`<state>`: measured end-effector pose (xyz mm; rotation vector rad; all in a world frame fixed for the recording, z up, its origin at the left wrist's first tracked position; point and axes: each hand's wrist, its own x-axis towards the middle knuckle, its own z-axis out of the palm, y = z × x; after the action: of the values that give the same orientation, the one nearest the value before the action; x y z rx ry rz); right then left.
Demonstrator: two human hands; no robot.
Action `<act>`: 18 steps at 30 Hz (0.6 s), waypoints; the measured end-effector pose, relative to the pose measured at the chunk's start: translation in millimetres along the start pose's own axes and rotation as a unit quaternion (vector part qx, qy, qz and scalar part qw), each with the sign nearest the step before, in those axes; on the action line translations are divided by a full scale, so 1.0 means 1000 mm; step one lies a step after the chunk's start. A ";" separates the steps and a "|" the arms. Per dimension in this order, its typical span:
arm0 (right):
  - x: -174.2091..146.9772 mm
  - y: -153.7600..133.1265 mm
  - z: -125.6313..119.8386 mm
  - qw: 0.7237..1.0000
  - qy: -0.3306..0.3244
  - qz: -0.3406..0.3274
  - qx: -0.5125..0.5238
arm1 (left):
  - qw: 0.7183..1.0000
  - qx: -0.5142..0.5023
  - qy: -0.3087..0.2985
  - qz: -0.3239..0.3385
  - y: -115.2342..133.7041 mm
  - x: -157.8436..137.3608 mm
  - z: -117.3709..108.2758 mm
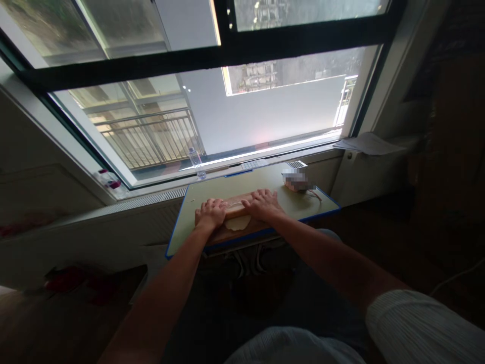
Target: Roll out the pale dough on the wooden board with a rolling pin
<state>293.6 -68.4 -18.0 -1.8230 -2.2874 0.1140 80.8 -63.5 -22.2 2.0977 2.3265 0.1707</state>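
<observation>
Rolling pin: we see the rolling pin (235, 211) lying crosswise between our hands, over the dough on the board.
Left hand: our left hand (211, 212) lies palm down over the pin's left end, fingers bent forward; we cannot tell whether they close around it.
Right hand: our right hand (264, 203) covers the other end the same way, knuckles up; its grip underneath is hidden from us too.
Dough: we see the flattened dough (238, 223) spreading out on our side of the pin, its edge uneven.
Board: the wooden board (219, 236) lies under the dough, at the near edge of the blue-rimmed surface (182, 231).
Right of our hands: a pixelated object (297, 180) rests on the surface, well apart from the board.
Window side: a clear bottle (196, 164) stands beyond the surface, and papers (367, 144) lie farther right.
</observation>
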 end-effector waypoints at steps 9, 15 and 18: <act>0.021 -0.003 0.001 0.999 -0.017 0.045 0.019 | 0.998 0.034 0.047 0.038 0.004 -0.017 0.000; 0.024 -0.008 0.008 0.998 0.026 0.055 0.012 | 1.000 -0.001 -0.003 0.003 0.007 0.001 -0.001; 0.019 -0.006 0.005 1.000 0.003 0.016 0.006 | 0.999 -0.007 -0.035 -0.001 0.003 0.015 0.000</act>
<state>283.0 -51.3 -19.5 -1.8522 -2.2500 0.1264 82.6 -48.3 -20.5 2.0605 2.2808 0.1127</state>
